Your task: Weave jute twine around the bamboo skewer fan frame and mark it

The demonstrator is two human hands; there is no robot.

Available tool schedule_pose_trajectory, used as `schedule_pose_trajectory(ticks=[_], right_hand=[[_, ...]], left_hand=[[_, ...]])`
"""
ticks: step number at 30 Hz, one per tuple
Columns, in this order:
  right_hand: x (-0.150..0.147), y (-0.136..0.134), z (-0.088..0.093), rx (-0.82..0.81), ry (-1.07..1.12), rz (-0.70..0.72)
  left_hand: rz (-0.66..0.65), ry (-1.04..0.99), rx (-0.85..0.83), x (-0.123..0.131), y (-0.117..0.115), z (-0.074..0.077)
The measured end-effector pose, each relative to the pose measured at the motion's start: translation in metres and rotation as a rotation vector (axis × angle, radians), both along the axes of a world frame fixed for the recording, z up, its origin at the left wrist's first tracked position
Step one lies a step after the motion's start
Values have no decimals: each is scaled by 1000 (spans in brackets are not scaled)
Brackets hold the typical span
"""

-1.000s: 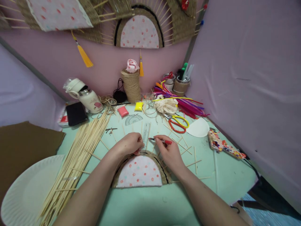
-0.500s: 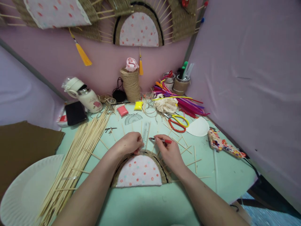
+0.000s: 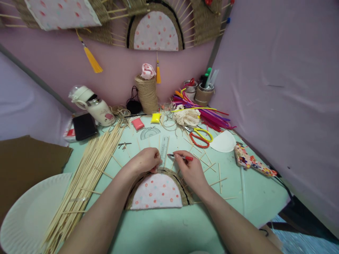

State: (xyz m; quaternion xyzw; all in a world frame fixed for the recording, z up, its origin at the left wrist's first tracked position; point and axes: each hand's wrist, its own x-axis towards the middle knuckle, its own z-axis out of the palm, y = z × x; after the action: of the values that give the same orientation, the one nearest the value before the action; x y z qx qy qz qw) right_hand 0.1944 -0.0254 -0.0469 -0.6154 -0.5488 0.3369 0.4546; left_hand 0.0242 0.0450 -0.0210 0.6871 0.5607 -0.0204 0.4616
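Observation:
A half-round panel of dotted white fabric, edged with twine and a black line, lies on the table with thin sticks fanning out from it. Above its arch a clear ruler lies lengthwise beside a stick. My left hand is closed at the ruler's lower left, its fingertips pressed together at the arch's top; what they grip is too small to make out. Pinched in my right hand is a red pen, its dark tip pointing left at the stick right of the ruler.
A bundle of sticks and a paper plate lie left. Scissors, a protractor and a twine spool are behind. A flowered glue gun lies right. A bottle stands at the back left.

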Motion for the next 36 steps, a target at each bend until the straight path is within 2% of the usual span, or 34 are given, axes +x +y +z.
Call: schedule_pose_trajectory(ticks=[11, 24, 32, 36], right_hand=[[0, 0, 0, 7, -10, 5], [0, 0, -2, 25, -26, 2], [4, -2, -4, 20, 13, -46], [5, -5, 1, 53, 65, -73]], left_hand=[[-5, -2, 12, 2, -1, 4], [-8, 12, 14, 1, 1, 1], [-22, 13, 30, -1, 2, -4], [2, -11, 37, -1, 2, -2]])
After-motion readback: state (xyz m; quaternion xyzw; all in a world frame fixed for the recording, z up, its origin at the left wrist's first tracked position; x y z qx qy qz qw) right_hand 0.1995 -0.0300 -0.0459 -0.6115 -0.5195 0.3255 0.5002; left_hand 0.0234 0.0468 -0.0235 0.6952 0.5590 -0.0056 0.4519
